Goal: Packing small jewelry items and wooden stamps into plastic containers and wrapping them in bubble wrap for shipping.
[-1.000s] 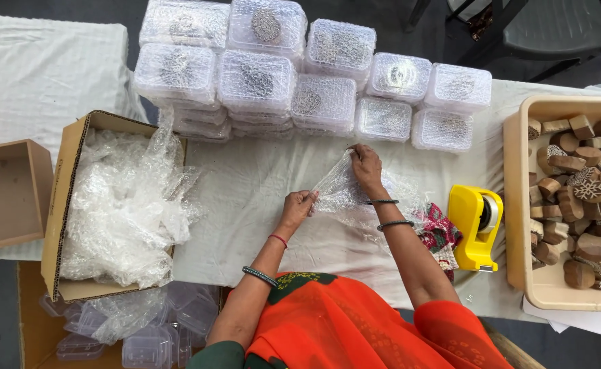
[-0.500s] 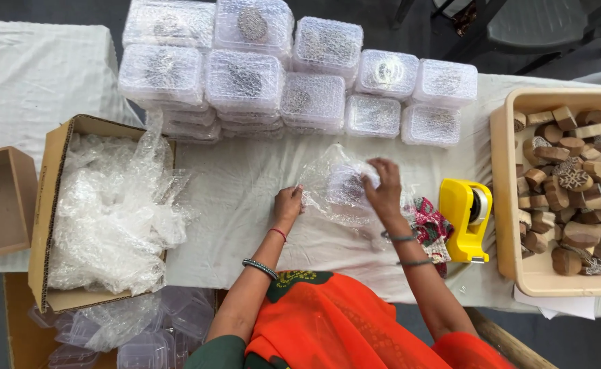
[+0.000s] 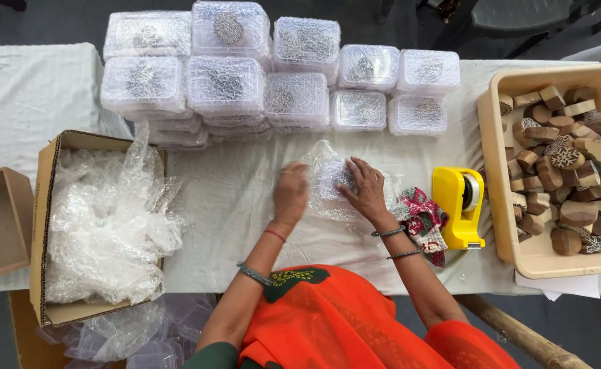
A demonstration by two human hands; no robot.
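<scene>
Seen from above, both hands press on a crinkled sheet of clear bubble wrap (image 3: 328,181) lying at the middle of a white cloth-covered surface (image 3: 232,205). The left hand (image 3: 291,193) rests flat on its edge, slightly blurred; the right hand (image 3: 363,188) spreads its fingers over a small bundle inside. A yellow tape dispenser (image 3: 459,205) sits just right, beside a beige tub of carved wooden blocks (image 3: 560,171).

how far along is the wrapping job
Done: many lidded clear boxes stacked at the table's back. In hand: left hand and right hand press a bubble wrap piece. Left: a tray full of wooden blocks.
</scene>
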